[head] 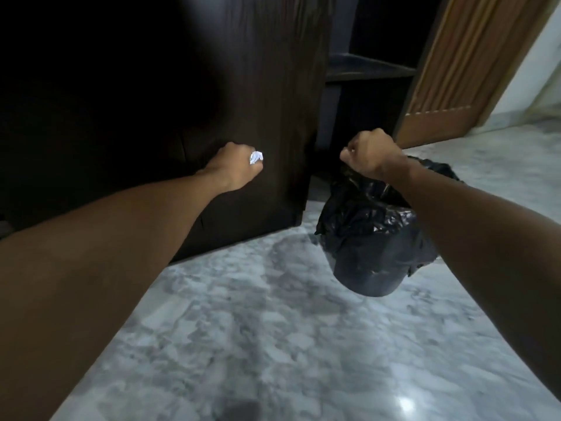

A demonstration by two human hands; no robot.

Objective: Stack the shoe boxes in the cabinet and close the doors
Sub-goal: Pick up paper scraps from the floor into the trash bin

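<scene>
A dark wooden cabinet door (258,95) fills the upper left. My left hand (235,168) presses its knuckles against this door and is closed around a small crumpled white paper (255,157). To the right, the cabinet stands open, showing a dark shelf (370,71) with nothing visible on it. My right hand (368,156) is a fist in front of the opening, above a bin; whether it grips anything I cannot tell. No shoe boxes are visible.
A small bin lined with a black plastic bag (373,238) stands on the grey marble floor (273,329) right by the cabinet's open side. A light brown wooden door (461,71) leans open at the upper right, with a white wall behind it.
</scene>
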